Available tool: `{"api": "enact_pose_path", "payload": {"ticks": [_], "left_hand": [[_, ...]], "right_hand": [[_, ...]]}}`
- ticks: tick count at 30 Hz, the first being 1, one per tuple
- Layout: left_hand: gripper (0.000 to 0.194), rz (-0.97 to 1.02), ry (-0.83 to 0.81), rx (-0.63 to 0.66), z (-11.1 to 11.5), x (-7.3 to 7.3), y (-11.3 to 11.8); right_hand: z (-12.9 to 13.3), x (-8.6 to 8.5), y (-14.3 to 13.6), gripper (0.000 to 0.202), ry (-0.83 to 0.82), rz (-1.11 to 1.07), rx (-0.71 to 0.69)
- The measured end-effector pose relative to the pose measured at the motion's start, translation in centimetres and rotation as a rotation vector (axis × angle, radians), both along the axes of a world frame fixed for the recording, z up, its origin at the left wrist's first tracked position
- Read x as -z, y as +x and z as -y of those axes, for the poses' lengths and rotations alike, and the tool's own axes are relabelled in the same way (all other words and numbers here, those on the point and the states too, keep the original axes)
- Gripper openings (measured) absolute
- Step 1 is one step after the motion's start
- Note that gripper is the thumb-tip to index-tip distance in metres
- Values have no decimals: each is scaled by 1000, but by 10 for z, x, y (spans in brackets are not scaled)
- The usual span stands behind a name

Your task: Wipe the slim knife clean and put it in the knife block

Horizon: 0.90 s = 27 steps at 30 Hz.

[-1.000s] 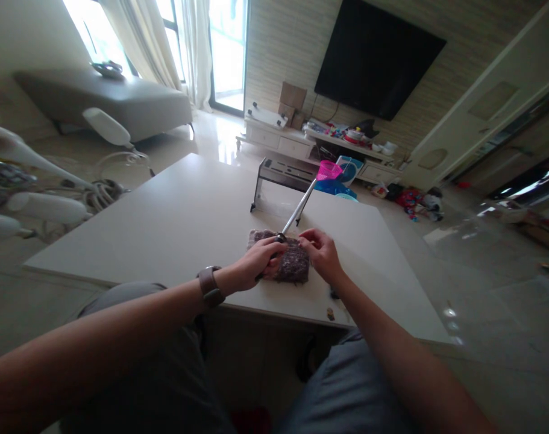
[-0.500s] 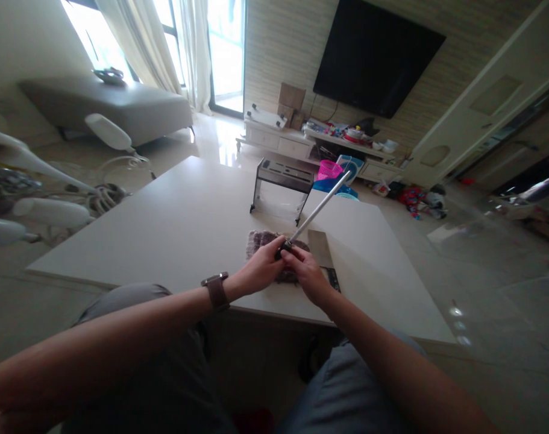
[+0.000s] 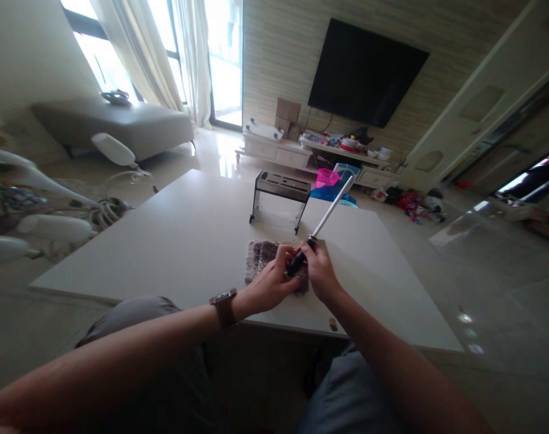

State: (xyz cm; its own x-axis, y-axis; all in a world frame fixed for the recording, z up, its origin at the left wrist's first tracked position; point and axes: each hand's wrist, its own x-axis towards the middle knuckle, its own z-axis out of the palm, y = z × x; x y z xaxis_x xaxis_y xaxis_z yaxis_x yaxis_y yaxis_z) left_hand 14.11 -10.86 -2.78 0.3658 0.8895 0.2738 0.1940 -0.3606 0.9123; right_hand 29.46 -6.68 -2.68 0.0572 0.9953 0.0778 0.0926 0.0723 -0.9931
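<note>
A honing steel with a pale rod and a black handle points up and away to the right. My right hand is closed around the handle near the rod. My left hand has its thumb and fingers around the handle's lower end. Beneath the hands lies a folded brown-and-grey cloth on the white table. Beyond it stands a knife block with a slotted dark top and clear sides. My right hand mostly hides a flat item by the cloth.
A small brown piece lies near the table's front edge. Past the table are a pink basket and a low white cabinet with clutter on it. White lamp arms reach in at the left.
The honing steel has moved slightly right, and more of its black handle shows. My right hand has shifted up the handle, while my left hand has loosened around its lower end.
</note>
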Motion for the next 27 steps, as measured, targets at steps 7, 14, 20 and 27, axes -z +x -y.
{"api": "enact_pose_path", "payload": {"ticks": [7,14,20,27], "left_hand": [[27,-42,-39,8,-4,3,-4],[20,-169,28,-53,-29,11,-15],[16,-337,43,-38,-44,6,-18],[17,-406,123,-35,-44,9,-22]], "right_hand": [[-30,-22,57,56,59,116,91],[-44,-59,83,34,329,587,249],[-61,-114,79,23,366,1023,200],[-88,-154,58,28,278,1438,146]]}}
